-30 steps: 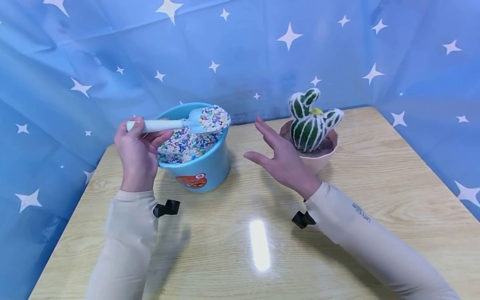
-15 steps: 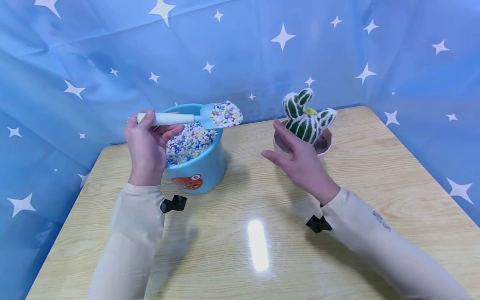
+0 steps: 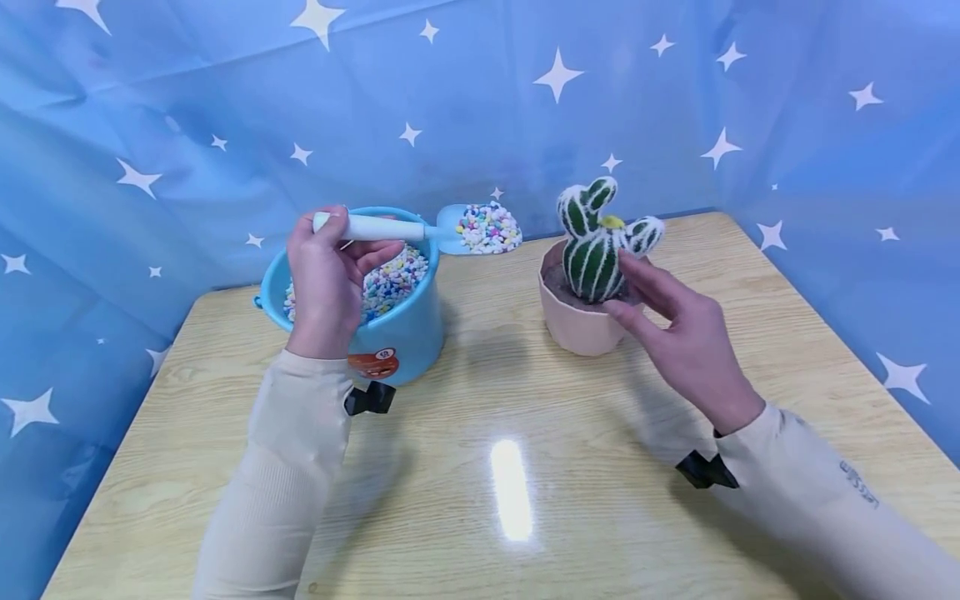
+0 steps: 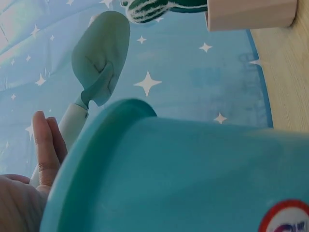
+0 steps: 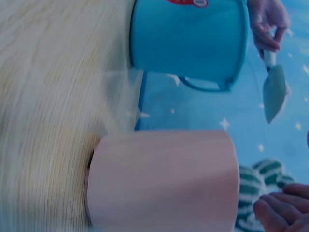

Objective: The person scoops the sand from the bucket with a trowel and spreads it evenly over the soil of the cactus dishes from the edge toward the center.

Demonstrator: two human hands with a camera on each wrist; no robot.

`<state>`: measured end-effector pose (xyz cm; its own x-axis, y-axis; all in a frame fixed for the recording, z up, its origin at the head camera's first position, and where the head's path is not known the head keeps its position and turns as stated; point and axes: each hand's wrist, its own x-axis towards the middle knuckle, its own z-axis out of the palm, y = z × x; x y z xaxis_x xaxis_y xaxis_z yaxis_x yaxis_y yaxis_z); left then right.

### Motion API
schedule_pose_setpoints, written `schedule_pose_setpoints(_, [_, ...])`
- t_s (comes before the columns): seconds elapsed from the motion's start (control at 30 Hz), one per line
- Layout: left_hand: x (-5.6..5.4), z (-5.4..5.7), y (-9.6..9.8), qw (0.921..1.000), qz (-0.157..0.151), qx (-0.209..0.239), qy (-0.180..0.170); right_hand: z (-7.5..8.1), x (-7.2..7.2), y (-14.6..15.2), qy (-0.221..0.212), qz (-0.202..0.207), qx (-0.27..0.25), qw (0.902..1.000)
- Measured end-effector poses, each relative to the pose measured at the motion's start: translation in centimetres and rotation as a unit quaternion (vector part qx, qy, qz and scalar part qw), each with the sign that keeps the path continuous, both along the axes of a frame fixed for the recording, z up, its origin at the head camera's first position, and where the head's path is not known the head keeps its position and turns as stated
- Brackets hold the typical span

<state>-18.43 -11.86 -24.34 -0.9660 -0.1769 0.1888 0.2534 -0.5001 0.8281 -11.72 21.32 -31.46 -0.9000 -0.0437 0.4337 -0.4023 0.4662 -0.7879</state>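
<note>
My left hand (image 3: 326,279) grips the white handle of a small trowel (image 3: 444,235), thumb along its top. Multicoloured beads (image 3: 489,229) heap on the light-blue blade, which is held level beyond the right rim of a blue bucket (image 3: 408,337). More beads fill the bucket. A green cactus with white fuzzy ribs (image 3: 591,265) stands in a pink pot (image 3: 573,327) containing grey-brown filling. Beside its right side is my right hand (image 3: 686,342), fingers loosely bent, thumb over the pot's rim. Whether the fingertips (image 5: 270,212) touch the cactus, I cannot tell.
Everything stands on a light wooden table (image 3: 450,517) with a bright reflection near its middle. Blue cloth with white stars (image 3: 420,83) hangs behind and along the sides. A bucket handle (image 5: 203,88) hangs on the bucket's far side.
The loaded trowel has moved right, from over the bucket to past its rim. My right hand has moved right, from the pot's left front to the cactus's right side.
</note>
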Motion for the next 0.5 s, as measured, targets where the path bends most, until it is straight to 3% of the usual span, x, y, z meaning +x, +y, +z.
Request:
schedule_pose_setpoints(0.27, [-0.1,0.0,1.1,0.9994,-0.023,-0.020,-0.014,-0.7,-0.5,2.5,0.000,-0.072,-0.003,0.9974])
schedule_pose_setpoints(0.37, [-0.2,0.1,1.4,0.9992,-0.027,-0.023,-0.019,-1.1,-1.3,3.5,-0.047,-0.069,0.024,0.9962])
schedule_pose_setpoints(0.5, [-0.2,0.1,1.8,0.9989,-0.031,-0.027,-0.023,-1.6,-2.7,4.6,-0.153,-0.025,0.051,0.9866])
